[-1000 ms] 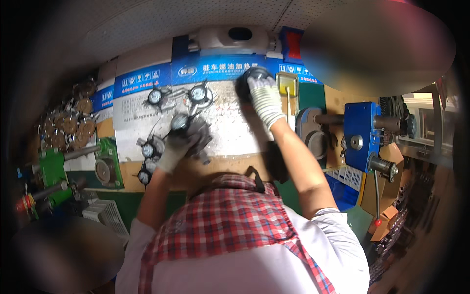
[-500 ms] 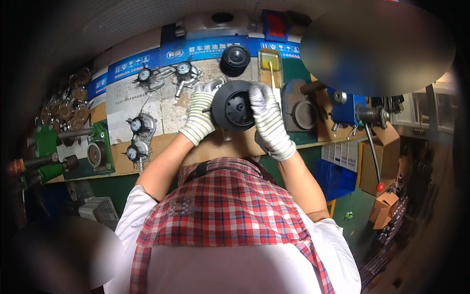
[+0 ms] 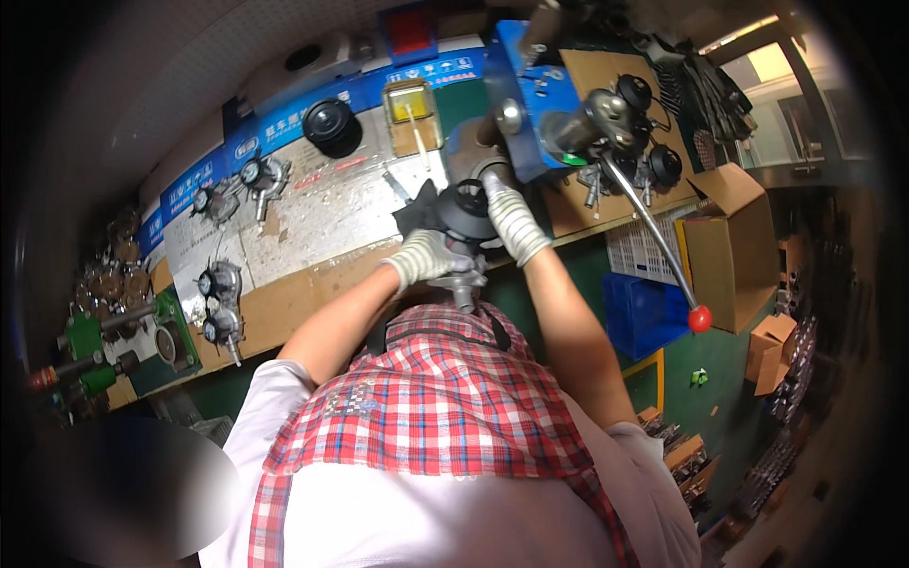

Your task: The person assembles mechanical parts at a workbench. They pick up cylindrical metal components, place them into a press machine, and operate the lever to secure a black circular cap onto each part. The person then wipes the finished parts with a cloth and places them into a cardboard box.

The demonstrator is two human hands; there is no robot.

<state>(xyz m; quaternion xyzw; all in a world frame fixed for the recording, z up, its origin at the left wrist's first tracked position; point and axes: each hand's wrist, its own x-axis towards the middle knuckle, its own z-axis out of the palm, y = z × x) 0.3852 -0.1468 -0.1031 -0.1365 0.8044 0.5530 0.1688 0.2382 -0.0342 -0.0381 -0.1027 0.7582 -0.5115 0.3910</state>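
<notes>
Close to the bench's front edge, both my gloved hands are around a black round fan wheel (image 3: pixel 462 220). A grey cast-metal part (image 3: pixel 464 284) shows below it, just above my apron; whether the two are joined I cannot tell. My left hand (image 3: pixel 423 259) is closed at the wheel's lower left, its fingertips partly hidden beneath. My right hand (image 3: pixel 516 222) grips the right rim, with its thumb along the edge. A dark angular piece (image 3: pixel 414 210) lies against the wheel's left side. Right behind the wheel stands a round grey fixture (image 3: pixel 473 147) of the press.
A blue lever press (image 3: pixel 535 104) stands at right, its red-knobbed lever (image 3: pixel 699 319) reaching toward me. Several metal-and-black assemblies (image 3: pixel 222 279) lie at left near a green fixture (image 3: pixel 175 331). A black round part (image 3: pixel 329 123) and a yellow-filled tray (image 3: pixel 412 104) sit farther back.
My body and view have turned right, toward the blue press. The fan wheel, earlier held face up over the bench, is now tilted and nearer the press, with the metal part showing below.
</notes>
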